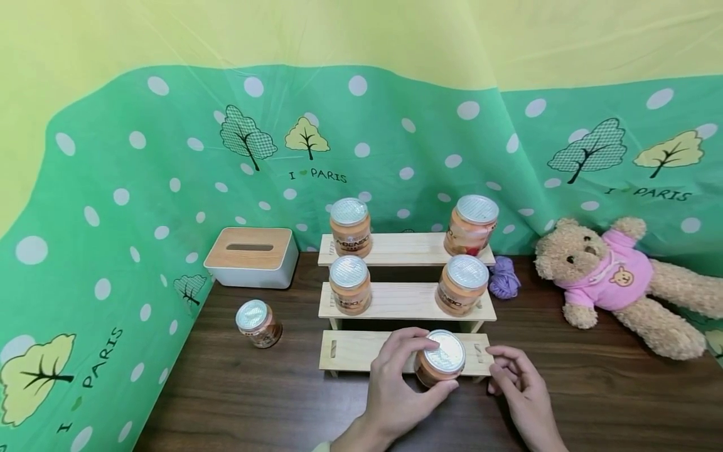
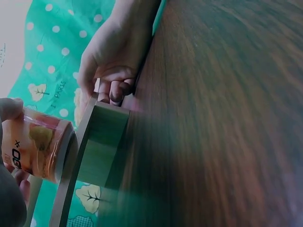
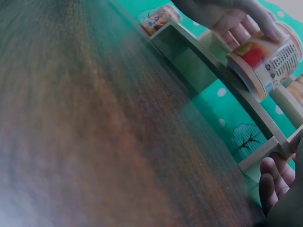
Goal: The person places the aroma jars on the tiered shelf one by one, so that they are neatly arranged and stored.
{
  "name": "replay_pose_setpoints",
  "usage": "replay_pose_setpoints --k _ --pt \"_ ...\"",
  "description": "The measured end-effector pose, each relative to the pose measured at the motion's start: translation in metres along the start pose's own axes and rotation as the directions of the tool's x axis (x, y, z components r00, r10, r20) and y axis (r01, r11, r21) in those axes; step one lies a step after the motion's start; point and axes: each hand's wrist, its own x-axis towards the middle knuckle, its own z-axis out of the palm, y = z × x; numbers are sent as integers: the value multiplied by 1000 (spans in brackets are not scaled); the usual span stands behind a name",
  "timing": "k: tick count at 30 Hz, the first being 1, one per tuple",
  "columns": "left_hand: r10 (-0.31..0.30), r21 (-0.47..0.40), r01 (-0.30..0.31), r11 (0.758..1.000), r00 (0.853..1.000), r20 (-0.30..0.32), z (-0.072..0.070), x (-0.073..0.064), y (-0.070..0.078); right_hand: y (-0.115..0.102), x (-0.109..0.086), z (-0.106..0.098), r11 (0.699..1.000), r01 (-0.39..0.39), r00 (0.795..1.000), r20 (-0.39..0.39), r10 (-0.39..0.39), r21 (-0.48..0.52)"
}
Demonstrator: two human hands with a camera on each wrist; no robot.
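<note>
My left hand [image 1: 395, 386] grips a jar [image 1: 445, 353] with a silvery lid and orange contents, fingers at its far side and thumb at the near side. The jar is at the right half of the lowest wooden shelf [image 1: 361, 351]; in the left wrist view the jar [image 2: 40, 142] shows a fruit label, and I cannot tell whether its base sits fully on the board. At that shelf's right end, my right hand [image 1: 522, 389] holds the edge. In the right wrist view its curled fingers [image 3: 272, 182] lie beside the shelf's end.
Two similar jars stand on the middle shelf [image 1: 403, 301] and two on the top shelf [image 1: 407, 249]. Another jar [image 1: 258, 323] stands on the dark table at left, before a tissue box [image 1: 251, 257]. Purple yarn [image 1: 504, 278] and a teddy bear [image 1: 610, 270] lie at right.
</note>
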Motion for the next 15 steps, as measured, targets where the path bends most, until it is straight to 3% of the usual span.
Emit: replay_pose_setpoints --k 8,15 --pt "-3 -9 3 1000 1000 -11 10 3 1 -1 0 1 1000 -3 1000 -2 3 11" --pt "-87 11 87 996 996 -15 16 4 2 -1 0 0 1000 -12 1000 0 12 -1"
